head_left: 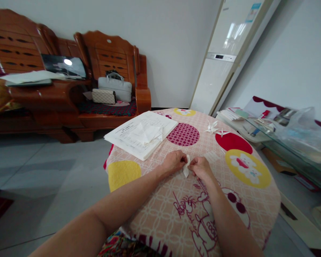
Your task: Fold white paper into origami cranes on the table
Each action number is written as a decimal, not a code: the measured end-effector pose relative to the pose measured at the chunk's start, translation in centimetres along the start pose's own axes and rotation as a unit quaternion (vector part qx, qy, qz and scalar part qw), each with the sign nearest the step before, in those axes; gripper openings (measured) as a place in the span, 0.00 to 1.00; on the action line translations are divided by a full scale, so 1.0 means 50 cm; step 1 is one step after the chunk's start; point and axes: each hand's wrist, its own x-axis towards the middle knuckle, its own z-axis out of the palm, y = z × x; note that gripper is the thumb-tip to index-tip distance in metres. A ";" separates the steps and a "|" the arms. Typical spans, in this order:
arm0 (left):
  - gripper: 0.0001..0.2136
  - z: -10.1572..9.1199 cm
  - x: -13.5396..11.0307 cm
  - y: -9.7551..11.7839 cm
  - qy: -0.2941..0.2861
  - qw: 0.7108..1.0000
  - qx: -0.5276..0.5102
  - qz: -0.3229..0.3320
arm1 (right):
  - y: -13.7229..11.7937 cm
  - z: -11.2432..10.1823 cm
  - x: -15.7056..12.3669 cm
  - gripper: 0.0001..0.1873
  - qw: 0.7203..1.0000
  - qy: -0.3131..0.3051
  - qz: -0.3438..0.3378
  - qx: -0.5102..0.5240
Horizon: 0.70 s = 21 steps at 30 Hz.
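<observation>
Between my two hands, over the middle of the round table, is a small folded piece of white paper (186, 170). My left hand (175, 160) pinches its left side with fingers closed. On the other side my right hand (201, 167) grips the paper between thumb and fingers. The lower tip of the paper points down toward me. Farther back on the cloth stand white folded paper cranes (212, 126), with a smaller one (222, 133) beside them on a red circle.
A stack of printed sheets (128, 137) lies at the table's back left, loose paper (147, 134) on top. The patterned tablecloth (155, 192) covers the table. At right is a glass shelf (291, 153) with a plastic bag (302, 125). Wooden chairs (109, 53) stand behind left.
</observation>
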 end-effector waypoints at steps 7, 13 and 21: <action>0.10 0.002 0.002 -0.002 -0.001 1.000 0.008 0.001 | 0.004 -0.004 0.001 0.05 1.000 -0.015 0.011 0.024; 0.09 0.004 0.002 -0.005 -0.004 1.000 -0.015 -0.004 | 0.018 -0.004 0.005 0.06 0.999 -0.009 -0.010 0.035; 0.13 0.006 0.002 0.001 0.026 0.997 -0.020 -0.063 | 0.028 0.011 0.012 0.07 0.999 0.026 -0.039 0.027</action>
